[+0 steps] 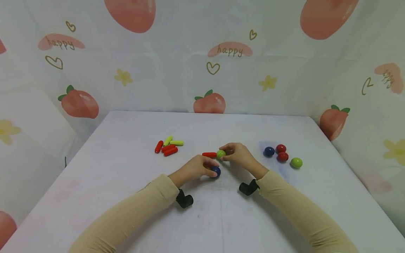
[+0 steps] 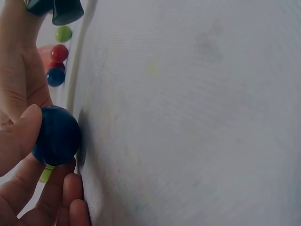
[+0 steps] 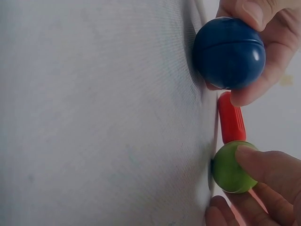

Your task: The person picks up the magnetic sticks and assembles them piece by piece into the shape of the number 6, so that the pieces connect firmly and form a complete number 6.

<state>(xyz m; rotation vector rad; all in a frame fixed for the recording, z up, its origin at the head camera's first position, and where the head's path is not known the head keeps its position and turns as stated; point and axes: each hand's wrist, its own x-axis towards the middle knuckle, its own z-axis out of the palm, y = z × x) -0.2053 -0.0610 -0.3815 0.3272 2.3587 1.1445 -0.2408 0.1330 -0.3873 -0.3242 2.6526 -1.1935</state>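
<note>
My left hand (image 1: 195, 168) pinches a dark blue ball (image 1: 216, 172) on the table; the left wrist view shows the thumb against the blue ball (image 2: 57, 135). Farther back, my right hand (image 1: 242, 157) holds a green ball (image 1: 220, 154) between thumb and fingers. A red stick (image 1: 209, 154) lies just left of the green ball, end toward it. In the right wrist view the red stick (image 3: 231, 117) meets or nearly meets the green ball (image 3: 234, 167), with the blue ball (image 3: 229, 53) nearer the camera.
On the left of the white table (image 1: 126, 126) lie red sticks (image 1: 171, 151) and yellow-green sticks (image 1: 176, 143) in a loose group. To the right sit another blue ball (image 1: 269, 151), two red balls (image 1: 283, 156) and a green ball (image 1: 296, 162). A patterned cloth (image 1: 177, 70) hangs behind.
</note>
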